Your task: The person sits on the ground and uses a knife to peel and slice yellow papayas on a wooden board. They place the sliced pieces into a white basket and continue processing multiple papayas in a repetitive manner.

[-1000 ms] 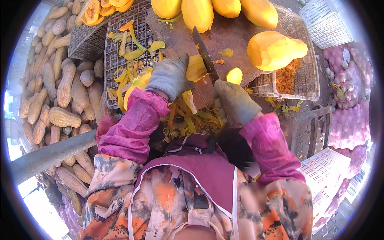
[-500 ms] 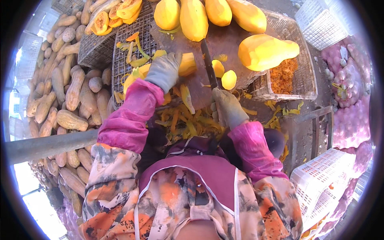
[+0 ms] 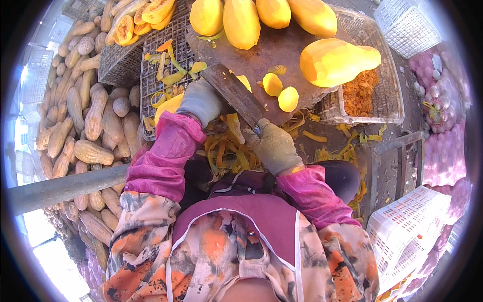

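Observation:
My left hand (image 3: pixel 197 102) in a grey glove is closed round a yellow squash piece (image 3: pixel 243 82), which is mostly hidden behind a wide knife blade (image 3: pixel 229 90). My right hand (image 3: pixel 272 146), in a dirty beige glove, grips the knife's handle, with the blade slanting up to the left. Two pale yellow cut chunks (image 3: pixel 272 84) lie on the dark board (image 3: pixel 236 60) right of the blade. Peeled yellow squashes (image 3: pixel 240 25) line the board's far edge, and a larger peeled one (image 3: pixel 336 63) rests at its right.
Unpeeled squashes (image 3: pixel 95 113) are piled left, behind a metal bar (image 3: pixel 70 187). A grated crate (image 3: pixel 168 58) holds peelings; another (image 3: pixel 376 113) holds orange scraps. Peelings (image 3: pixel 221 153) lie below the board. White baskets (image 3: pixel 402 231) and pink mesh sacks (image 3: pixel 443 156) stand right.
The blade has swung from upright to a leftward slant over my left hand, and my right hand has shifted left and down. A second cut chunk appeared beside the first after the earliest frame.

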Action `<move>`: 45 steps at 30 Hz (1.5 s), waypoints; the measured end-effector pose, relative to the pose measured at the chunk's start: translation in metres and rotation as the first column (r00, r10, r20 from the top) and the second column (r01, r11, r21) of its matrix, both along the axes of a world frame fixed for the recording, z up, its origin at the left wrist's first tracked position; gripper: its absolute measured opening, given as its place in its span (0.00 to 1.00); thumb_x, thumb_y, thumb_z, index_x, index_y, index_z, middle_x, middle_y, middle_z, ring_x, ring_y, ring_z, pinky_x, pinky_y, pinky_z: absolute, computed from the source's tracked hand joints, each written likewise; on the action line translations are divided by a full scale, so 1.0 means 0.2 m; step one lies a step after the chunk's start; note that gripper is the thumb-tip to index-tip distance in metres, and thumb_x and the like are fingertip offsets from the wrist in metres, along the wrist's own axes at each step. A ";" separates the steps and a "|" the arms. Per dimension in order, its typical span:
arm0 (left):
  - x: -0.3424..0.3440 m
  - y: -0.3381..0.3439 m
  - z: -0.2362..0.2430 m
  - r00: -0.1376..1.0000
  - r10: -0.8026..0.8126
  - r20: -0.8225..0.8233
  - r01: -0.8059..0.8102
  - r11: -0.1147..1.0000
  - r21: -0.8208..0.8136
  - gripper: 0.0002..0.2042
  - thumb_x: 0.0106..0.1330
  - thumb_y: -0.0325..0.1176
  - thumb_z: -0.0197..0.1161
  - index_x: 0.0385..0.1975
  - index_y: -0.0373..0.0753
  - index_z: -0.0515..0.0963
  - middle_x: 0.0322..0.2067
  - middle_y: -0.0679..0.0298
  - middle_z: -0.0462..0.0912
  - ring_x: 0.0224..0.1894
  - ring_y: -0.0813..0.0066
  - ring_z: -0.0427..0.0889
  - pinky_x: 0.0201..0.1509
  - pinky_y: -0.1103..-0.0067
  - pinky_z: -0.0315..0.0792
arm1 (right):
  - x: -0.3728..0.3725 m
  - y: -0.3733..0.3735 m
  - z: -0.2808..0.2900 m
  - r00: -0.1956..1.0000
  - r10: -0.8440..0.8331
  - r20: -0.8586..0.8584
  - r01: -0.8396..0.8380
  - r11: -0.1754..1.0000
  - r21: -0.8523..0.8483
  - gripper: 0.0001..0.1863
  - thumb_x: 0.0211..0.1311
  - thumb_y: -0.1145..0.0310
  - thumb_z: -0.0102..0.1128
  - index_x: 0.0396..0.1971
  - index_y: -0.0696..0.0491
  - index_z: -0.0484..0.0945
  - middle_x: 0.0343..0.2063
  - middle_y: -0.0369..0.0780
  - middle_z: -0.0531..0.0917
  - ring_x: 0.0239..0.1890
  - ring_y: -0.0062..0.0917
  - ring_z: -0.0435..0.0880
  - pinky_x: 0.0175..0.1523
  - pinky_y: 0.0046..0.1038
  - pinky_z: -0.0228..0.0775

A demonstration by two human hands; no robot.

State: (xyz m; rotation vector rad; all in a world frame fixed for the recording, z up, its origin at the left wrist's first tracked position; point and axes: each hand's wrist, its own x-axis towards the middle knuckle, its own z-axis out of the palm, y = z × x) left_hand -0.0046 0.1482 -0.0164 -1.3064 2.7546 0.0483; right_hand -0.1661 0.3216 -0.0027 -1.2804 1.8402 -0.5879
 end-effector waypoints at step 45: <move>0.42 0.06 0.03 0.771 0.406 -0.491 -0.463 0.886 0.007 0.14 0.69 0.42 0.55 0.38 0.39 0.82 0.34 0.50 0.86 0.38 0.49 0.85 0.47 0.60 0.77 | 0.29 -0.22 0.38 0.818 0.047 0.574 0.151 0.944 -0.292 0.18 0.73 0.53 0.51 0.41 0.55 0.75 0.22 0.33 0.74 0.19 0.20 0.70 0.25 0.25 0.64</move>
